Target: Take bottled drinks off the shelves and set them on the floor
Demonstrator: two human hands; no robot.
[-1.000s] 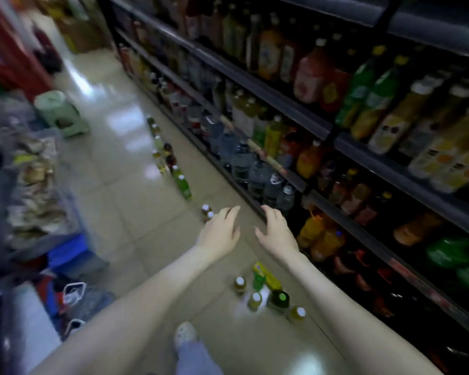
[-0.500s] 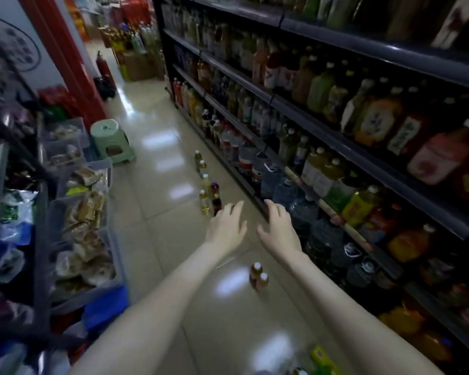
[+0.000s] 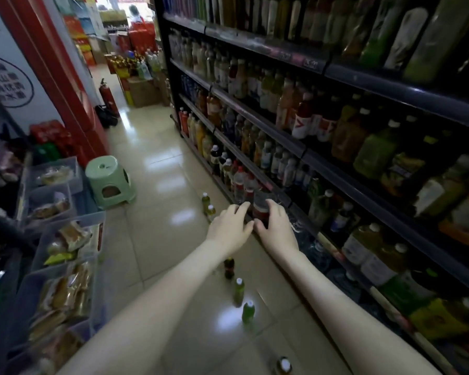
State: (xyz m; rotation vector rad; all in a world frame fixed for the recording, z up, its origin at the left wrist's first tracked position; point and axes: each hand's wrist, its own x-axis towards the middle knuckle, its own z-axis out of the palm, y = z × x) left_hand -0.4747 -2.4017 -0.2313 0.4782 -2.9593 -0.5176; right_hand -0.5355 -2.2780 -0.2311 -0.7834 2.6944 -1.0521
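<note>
Dark shelves (image 3: 290, 147) packed with bottled drinks run along the right of the aisle. My left hand (image 3: 229, 227) and my right hand (image 3: 275, 226) reach forward side by side, fingers spread, holding nothing. Just beyond their fingertips stands a clear bottle with a red label (image 3: 260, 205) on the bottom shelf; whether they touch it is unclear. On the floor stand a dark cola bottle (image 3: 229, 267), two green bottles (image 3: 238, 292) (image 3: 248, 311) below my arms, and two yellowish bottles (image 3: 207, 205) farther ahead.
A pale green plastic stool (image 3: 110, 180) stands at the left of the tiled aisle. Clear bins of packaged snacks (image 3: 57, 239) line the left side. A red fire extinguisher (image 3: 106, 97) and stacked boxes (image 3: 141, 90) stand at the far end. Another bottle cap (image 3: 283, 365) shows at the bottom edge.
The view has lifted and moved along the aisle. Both hands have gone forward and right, from over the floor to the bottom shelf's bottles. The floor bottles now lie nearer me.
</note>
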